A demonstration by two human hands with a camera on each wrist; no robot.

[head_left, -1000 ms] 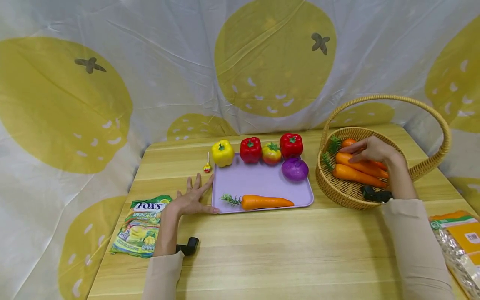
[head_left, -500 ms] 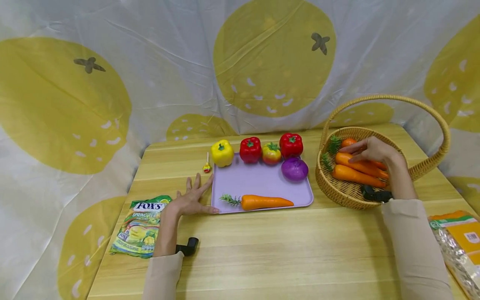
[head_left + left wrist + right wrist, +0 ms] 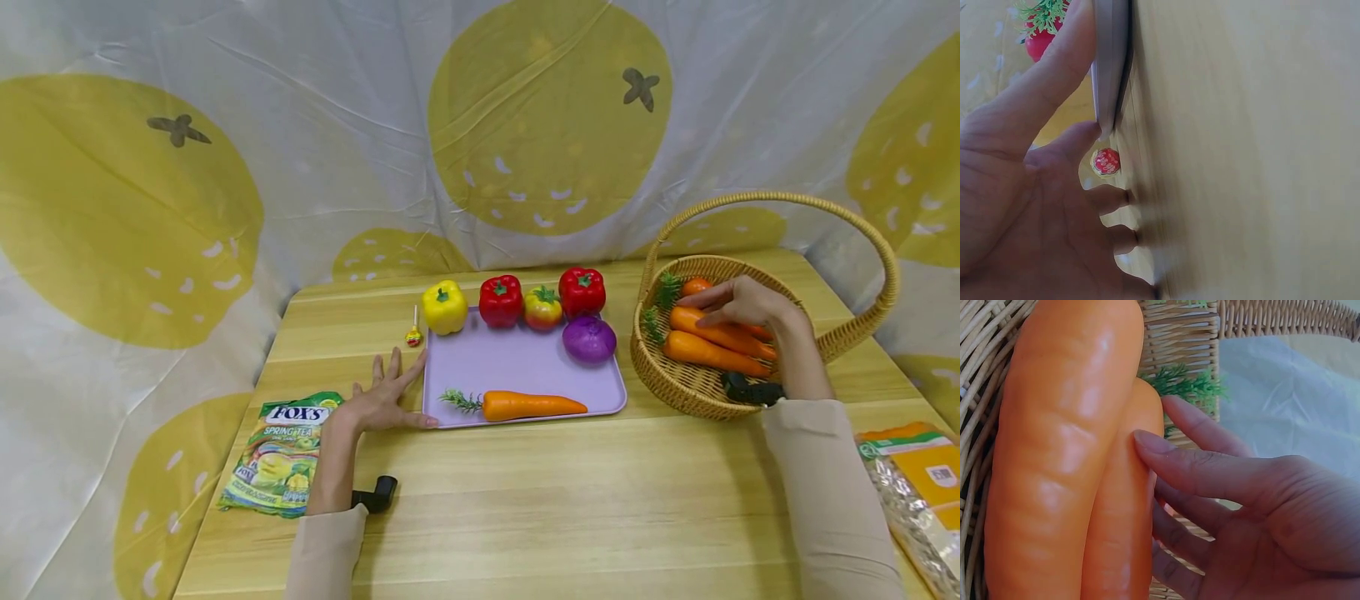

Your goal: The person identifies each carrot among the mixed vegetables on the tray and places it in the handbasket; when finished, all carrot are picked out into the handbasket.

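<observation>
Landmark: one lilac rectangular tray with a low rim (image 3: pixel 495 367), on a pale wood-grain tabletop (image 3: pixel 562 508).

Left hand (image 3: pixel 381 402): at the tray's left side. Unclenched, fingers spread, nothing grasped; thumb and forefinger touch the tray's edge, the other fingertips rest on the tabletop. Presumably placed to steady the tray.

Right hand (image 3: pixel 746 302): right of the tray, inside the basket. Grasping one smooth orange carrot with a green frond top (image 3: pixel 729 337), thumb on the near flank, fingers round the far one. A grip near the thick end probably suits the tapered body best.

Round tan wicker basket with a tall arched handle (image 3: pixel 678 395): just right of the tray, perhaps for easy reach by that arm. Contents: the grasped carrot; a second glossy orange carrot (image 3: pixel 712 354) close alongside it, nearer the viewer; further orange pieces, partly hidden behind the hand.

On the tray: one long orange carrot with a feathery green top (image 3: pixel 528 405), laid along the near edge. Along the far edge, left to right: glossy yellow bell pepper (image 3: pixel 446 308), glossy red bell pepper (image 3: pixel 500 302), red-and-yellow tomato (image 3: pixel 542 310), second red bell pepper (image 3: pixel 582 292). Purple onion (image 3: pixel 589 340) at the right side. The edge placing leaves the middle bare.

Left of the tray: yellow-wrapped lollipop (image 3: pixel 414 336), just beside; green printed sweets bag (image 3: pixel 281 454), partly under the left forearm.
</observation>
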